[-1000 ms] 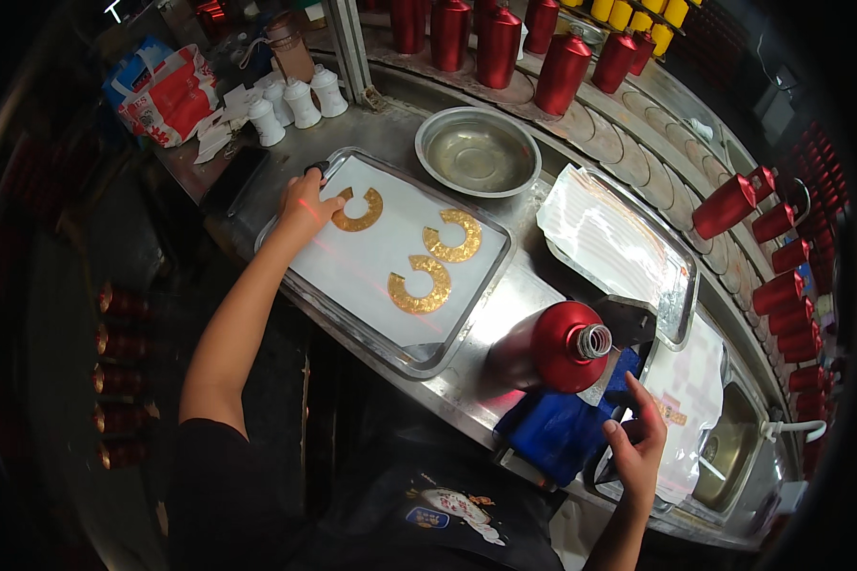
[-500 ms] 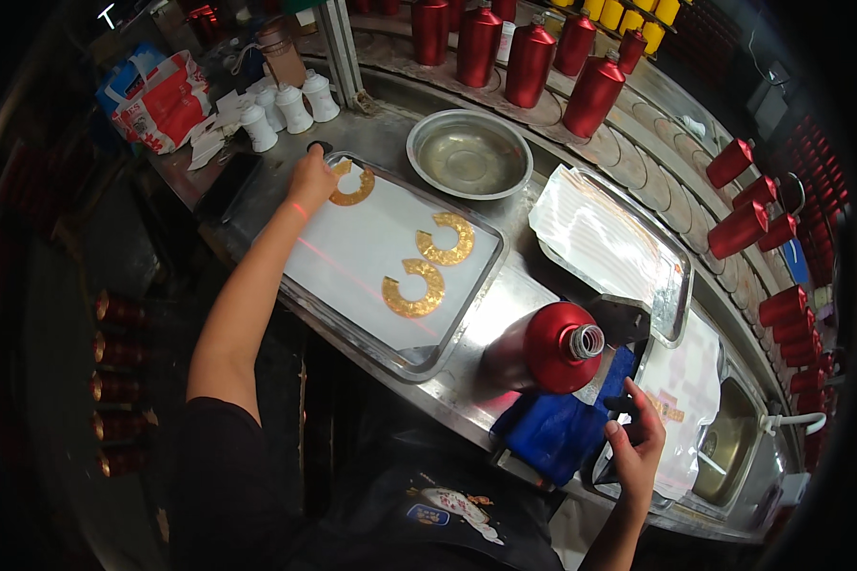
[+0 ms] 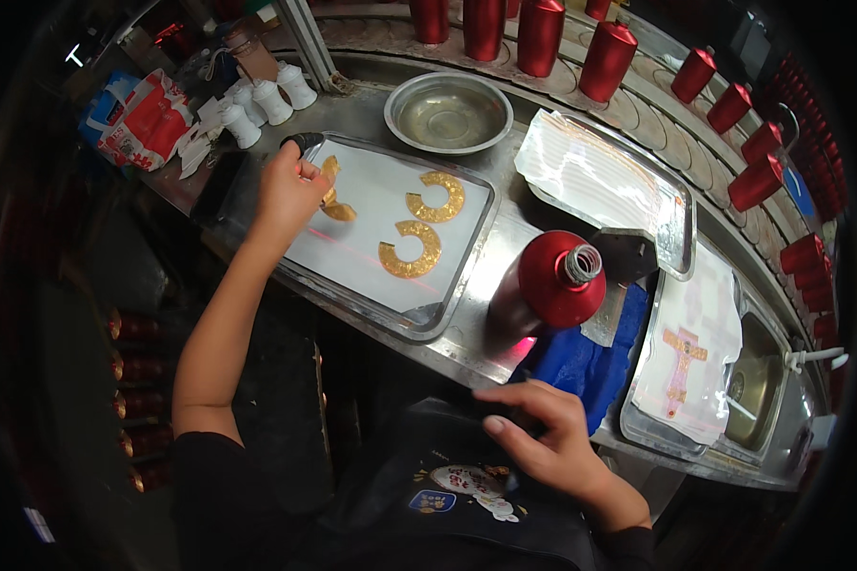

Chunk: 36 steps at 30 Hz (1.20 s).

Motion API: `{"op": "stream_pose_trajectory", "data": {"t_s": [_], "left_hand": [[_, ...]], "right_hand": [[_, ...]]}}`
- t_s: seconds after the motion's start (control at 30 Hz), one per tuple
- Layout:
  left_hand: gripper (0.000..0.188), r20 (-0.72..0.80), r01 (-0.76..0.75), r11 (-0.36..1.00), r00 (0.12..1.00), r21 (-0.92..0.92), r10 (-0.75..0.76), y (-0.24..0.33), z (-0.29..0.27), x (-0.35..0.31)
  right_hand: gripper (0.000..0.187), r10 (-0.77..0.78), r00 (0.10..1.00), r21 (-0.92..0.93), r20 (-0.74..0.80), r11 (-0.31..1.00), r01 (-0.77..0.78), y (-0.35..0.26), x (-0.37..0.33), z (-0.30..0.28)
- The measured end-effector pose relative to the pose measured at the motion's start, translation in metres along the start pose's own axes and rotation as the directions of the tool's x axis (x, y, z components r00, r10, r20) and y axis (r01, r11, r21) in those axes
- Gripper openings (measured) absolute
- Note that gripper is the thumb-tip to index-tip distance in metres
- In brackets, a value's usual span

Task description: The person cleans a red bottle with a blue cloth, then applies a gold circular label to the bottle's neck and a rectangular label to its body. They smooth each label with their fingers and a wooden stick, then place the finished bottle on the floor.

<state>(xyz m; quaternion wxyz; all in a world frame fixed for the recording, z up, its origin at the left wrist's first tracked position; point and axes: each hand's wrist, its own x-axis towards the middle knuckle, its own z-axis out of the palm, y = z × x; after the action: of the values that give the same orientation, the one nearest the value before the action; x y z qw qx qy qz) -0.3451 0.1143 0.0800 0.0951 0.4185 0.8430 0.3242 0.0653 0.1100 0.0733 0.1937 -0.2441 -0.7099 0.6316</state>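
Note:
My left hand pinches the edge of a curved gold decal, which bends up off the white sheet. A black cover sits on one of its fingers. Two C-shaped gold decals lie flat to the right on that sheet, inside a metal tray. My right hand hovers in front of my apron, thumb and forefinger apart, holding nothing I can see. Beyond it stands a red metallic bottle with an uncapped threaded neck, beside a blue cloth.
A metal basin of liquid stands behind the tray. To the right are a second tray with shiny sheets and a sheet bearing a cross-shaped decal. Red bottles line the curved conveyor. White figurines stand back left.
The left decal, flat before, is now bent and lifted in my left hand. My right hand has moved left, from beside the blue cloth to in front of my apron. The view has shifted.

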Motion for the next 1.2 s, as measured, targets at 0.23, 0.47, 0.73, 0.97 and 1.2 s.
{"op": "stream_pose_trajectory", "data": {"t_s": [0.23, 0.47, 0.73, 0.97, 1.2], "left_hand": [[0.057, 0.336, 0.296, 0.693, 0.938, -0.658, -0.081, 0.097, -0.005, -0.123], [0.061, 0.334, 0.263, 0.534, 0.942, -0.804, 0.038, 0.124, 0.021, -0.179], [0.041, 0.149, 0.043, 0.469, 0.970, -0.882, 0.192, 0.146, 0.091, -0.168], [0.043, 0.235, 0.157, 0.432, 0.963, -0.888, 0.134, 0.138, 0.118, -0.152], [0.048, 0.199, 0.165, 0.391, 0.979, -0.905, 0.046, 0.114, 0.113, -0.139]], "right_hand": [[0.061, 0.458, 0.868, 0.683, 0.194, 0.572, -0.454, 0.005, 0.039, 0.076], [0.037, 0.398, 0.878, 0.797, -0.266, 0.603, -0.031, -0.011, 0.012, 0.043], [0.024, -0.194, 0.805, 0.022, -0.560, 0.969, 0.248, 0.007, 0.030, -0.050], [0.038, -0.205, 0.880, -0.028, -0.428, 0.976, 0.214, 0.022, 0.073, -0.094], [0.056, 0.044, 0.922, 0.549, -0.385, 0.814, 0.190, 0.022, 0.074, -0.087]]}}
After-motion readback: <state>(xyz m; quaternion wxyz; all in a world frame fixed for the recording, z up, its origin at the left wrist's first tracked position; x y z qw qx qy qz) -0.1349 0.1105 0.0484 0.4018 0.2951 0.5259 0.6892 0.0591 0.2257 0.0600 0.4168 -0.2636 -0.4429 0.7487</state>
